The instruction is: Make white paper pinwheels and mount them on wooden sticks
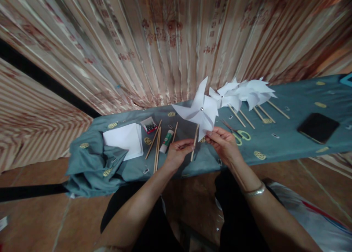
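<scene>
A white paper pinwheel (pixel 209 109) with a shiny pin at its centre stands upright before me on a thin wooden stick (pixel 195 143). My left hand (pixel 178 152) pinches that stick between thumb and fingers, below the paper blades. The thumb and fingers of my right hand (pixel 222 140) close on the tip of the pinwheel's lower blade. Just behind lie several more white pinwheels (pixel 247 92) on sticks, their blades overlapping. Scissors with yellow-green handles (pixel 242 135) rest beside my right hand, partly behind it.
Left of my hands are a glue stick (pixel 166 141), several loose wooden sticks (pixel 157 149), a small red box of pins (pixel 149 126) and stacked white paper (pixel 125 138). A black flat object (pixel 318 128) lies right on the green cloth (pixel 288 145). A patterned curtain (pixel 165 43) hangs behind.
</scene>
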`<state>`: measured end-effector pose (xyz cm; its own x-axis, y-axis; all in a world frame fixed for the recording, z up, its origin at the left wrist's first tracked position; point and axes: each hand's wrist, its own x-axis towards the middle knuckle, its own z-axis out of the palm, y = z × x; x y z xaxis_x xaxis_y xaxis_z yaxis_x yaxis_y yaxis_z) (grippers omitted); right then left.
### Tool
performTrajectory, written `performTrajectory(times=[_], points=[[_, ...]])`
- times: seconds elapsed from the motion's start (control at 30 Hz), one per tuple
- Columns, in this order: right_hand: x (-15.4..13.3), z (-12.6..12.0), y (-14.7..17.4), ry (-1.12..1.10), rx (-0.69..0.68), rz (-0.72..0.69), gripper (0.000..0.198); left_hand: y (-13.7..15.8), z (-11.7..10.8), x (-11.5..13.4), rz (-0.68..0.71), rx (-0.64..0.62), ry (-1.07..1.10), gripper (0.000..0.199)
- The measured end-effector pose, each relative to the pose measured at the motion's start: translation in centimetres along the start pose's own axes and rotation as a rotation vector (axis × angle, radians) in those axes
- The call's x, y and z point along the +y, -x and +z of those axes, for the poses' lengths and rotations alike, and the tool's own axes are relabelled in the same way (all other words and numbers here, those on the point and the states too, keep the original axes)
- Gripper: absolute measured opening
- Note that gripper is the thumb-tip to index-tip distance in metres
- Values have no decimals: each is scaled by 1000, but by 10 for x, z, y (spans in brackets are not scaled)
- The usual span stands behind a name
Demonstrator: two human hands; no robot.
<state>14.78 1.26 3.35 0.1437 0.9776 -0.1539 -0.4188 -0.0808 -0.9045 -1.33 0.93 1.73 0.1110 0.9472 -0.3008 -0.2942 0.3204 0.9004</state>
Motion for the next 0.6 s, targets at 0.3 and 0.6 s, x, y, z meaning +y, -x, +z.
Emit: performTrajectory(times=[0.3,0.6], points=[[4,5,2,50,-60,24,36,0,0,-4,-10,-28,-10,32],[-5,-4,5,326,-63,-126,35,-1,-5,0,8,-33,-28,33]])
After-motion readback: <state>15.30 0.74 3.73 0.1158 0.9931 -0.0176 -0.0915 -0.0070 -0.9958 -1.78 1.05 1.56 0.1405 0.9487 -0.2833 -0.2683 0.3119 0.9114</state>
